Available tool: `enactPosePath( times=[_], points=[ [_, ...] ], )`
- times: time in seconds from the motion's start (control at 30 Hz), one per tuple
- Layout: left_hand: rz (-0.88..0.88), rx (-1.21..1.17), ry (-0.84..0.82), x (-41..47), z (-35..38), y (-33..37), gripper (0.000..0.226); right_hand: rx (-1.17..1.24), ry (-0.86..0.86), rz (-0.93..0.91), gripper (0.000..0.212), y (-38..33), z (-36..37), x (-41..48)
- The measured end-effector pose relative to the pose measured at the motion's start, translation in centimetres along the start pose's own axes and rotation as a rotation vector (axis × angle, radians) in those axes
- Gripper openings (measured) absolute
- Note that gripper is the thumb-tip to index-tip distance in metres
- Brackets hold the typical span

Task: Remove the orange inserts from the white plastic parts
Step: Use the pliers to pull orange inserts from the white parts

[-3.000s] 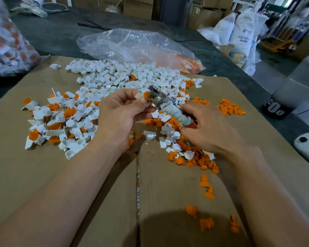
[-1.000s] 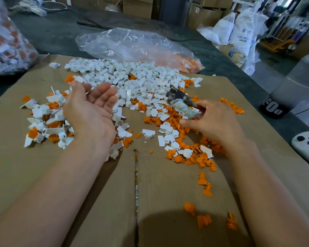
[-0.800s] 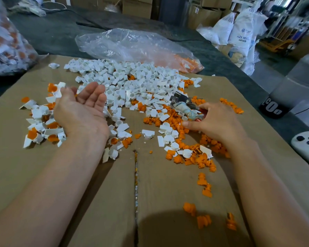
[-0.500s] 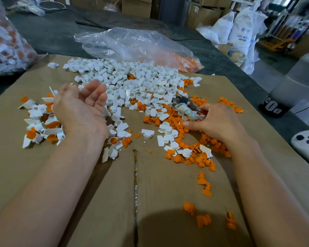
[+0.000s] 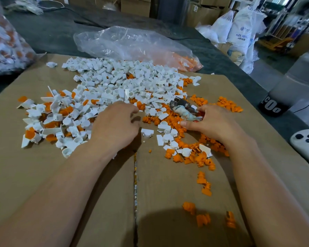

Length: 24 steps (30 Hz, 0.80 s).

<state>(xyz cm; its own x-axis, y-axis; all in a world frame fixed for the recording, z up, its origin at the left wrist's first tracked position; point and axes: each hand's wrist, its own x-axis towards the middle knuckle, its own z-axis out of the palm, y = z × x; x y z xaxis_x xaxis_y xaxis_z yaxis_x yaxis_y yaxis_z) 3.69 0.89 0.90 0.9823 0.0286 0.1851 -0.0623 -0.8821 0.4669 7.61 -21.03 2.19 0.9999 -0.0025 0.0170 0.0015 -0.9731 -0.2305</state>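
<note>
cardboard sheet (image 5: 78, 175) fills the frame, heap of white plastic parts (image 5: 125, 81) across the upper middle. left hand (image 5: 116, 125) sits palm down at the heap's lower edge, fingers curled, can't tell if they've pinched anything. parts with orange inserts (image 5: 140, 105) lie just above those fingertips, so left is nearer. right hand (image 5: 210, 123) grips the cloth-wrapped pliers (image 5: 183, 110), nose pointing upper left.

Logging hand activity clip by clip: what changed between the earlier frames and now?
The left hand let go of the part it pinched at the tool, swung left palm up, and has now turned palm down, reaching into the white parts. The right hand drew the tool slightly rightward, keeping its grip. The plastic bag and the cardboard stayed put.
</note>
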Motion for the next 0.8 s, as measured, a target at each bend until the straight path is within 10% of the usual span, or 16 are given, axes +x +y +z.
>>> enactPosePath(
  times=[0.27, 0.8],
  points=[
    [0.066, 0.003, -0.031, 0.14, 0.38, 0.03, 0.042, 0.006, -0.102, 0.027, 0.096, 0.04, 0.25, 0.10],
    [0.071, -0.308, 0.229, -0.36, -0.03, 0.43, 0.025, 0.084, 0.060, -0.076, 0.067, -0.52, -0.33, -0.70]
  ],
)
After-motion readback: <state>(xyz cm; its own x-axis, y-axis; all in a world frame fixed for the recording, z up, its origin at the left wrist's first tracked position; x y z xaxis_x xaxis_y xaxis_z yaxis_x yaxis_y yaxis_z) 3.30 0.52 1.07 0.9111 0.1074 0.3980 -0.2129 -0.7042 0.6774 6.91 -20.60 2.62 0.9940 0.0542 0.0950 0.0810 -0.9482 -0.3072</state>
